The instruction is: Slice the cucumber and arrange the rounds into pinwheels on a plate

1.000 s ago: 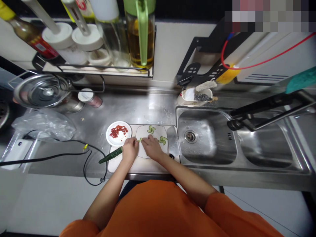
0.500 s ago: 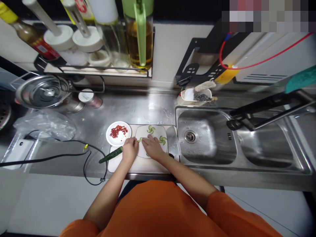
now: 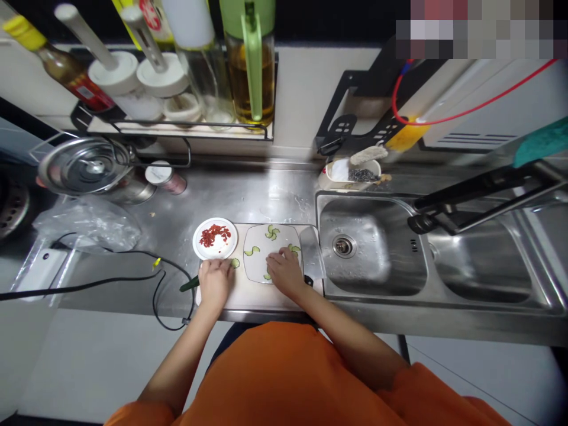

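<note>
My left hand (image 3: 215,281) lies closed over a dark green cucumber (image 3: 190,284) on the white cutting board (image 3: 248,293); only the cucumber's left tip shows. My right hand (image 3: 286,272) rests on the lower right of a pale square plate (image 3: 260,266), its fingers stretched towards a cluster of cucumber slices (image 3: 293,249). More slice clusters (image 3: 271,232) lie on the plate. One loose slice (image 3: 235,262) sits on the board between my hands. A small round plate of red bits (image 3: 215,238) stands just beyond my left hand.
A cleaver (image 3: 312,254) lies at the board's right edge, next to the steel sink (image 3: 373,248). A black cable (image 3: 133,275) loops on the counter at left, by a plastic bag (image 3: 89,225) and a pot lid (image 3: 86,165). A bottle rack (image 3: 177,121) stands behind.
My left hand drew back from the plate to the cucumber on the board. My right hand slid to the plate's lower right. A new slice cluster lies on the plate's left side.
</note>
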A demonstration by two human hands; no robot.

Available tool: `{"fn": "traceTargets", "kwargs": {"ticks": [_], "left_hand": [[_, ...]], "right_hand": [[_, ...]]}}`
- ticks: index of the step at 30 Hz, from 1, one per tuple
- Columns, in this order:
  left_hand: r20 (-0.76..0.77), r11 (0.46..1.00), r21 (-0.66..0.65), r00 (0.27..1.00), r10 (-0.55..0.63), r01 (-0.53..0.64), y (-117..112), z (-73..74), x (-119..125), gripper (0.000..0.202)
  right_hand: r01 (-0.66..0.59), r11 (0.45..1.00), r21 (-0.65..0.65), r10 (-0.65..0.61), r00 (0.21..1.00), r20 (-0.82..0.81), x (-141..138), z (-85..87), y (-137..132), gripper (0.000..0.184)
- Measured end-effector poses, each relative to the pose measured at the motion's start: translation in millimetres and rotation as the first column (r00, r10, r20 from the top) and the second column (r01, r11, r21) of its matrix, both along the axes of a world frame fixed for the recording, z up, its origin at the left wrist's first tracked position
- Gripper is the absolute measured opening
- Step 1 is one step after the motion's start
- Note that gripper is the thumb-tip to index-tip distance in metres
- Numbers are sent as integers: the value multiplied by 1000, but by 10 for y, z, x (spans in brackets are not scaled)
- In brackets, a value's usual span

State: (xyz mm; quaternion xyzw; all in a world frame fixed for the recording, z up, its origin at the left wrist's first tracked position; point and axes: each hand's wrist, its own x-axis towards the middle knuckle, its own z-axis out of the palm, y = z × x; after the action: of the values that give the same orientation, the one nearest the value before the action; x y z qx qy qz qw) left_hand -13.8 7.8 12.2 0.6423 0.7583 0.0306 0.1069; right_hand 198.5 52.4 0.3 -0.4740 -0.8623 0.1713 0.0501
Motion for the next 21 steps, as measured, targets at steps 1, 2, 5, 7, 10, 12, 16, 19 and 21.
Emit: {"fn": "traceTargets", "kwargs": {"ticks": [1, 2, 5, 7, 10, 12, 16, 19, 21], "left_hand": [[-21, 1000, -26, 1000, 4, -4, -15, -16, 43, 22], [-42, 999, -48, 999, 11, -13, -26, -35, 88, 22], [-95, 997, -71, 995, 33, -40, -47, -101, 193, 23], [-119, 997, -59, 992, 50, -57, -52, -137, 225, 25], [-125, 996, -31, 989, 78, -82, -39, -158, 237, 26], [-116, 994, -17, 988, 102, -104, -17, -148, 239, 27], [-101, 990, -4, 985, 139, -140, 22, -110, 240, 24], [-57, 988, -2, 987, 151, -152, 25, -95, 217, 19], [18, 987, -9, 987, 159, -159, 20, -87, 180, 16]], "right_hand": [[-1, 1000, -2, 1, 1000, -5, 6, 6, -20, 20], [0, 1000, -7, 0, 1000, -10, 9, 14, -38, 19], [9, 999, -32, -9, 1000, -7, 9, 41, -87, 19], [7, 999, -41, -7, 1000, -5, 6, 57, -116, 20], [7, 999, -45, -7, 1000, -7, 3, 73, -149, 20], [16, 999, -50, -16, 1000, -5, 0, 81, -161, 21], [27, 997, -76, -27, 1000, -2, -8, 101, -167, 19], [35, 994, -101, -38, 999, -21, -16, 111, -171, 18], [47, 991, -128, -53, 998, -42, -25, 111, -174, 17]]}}
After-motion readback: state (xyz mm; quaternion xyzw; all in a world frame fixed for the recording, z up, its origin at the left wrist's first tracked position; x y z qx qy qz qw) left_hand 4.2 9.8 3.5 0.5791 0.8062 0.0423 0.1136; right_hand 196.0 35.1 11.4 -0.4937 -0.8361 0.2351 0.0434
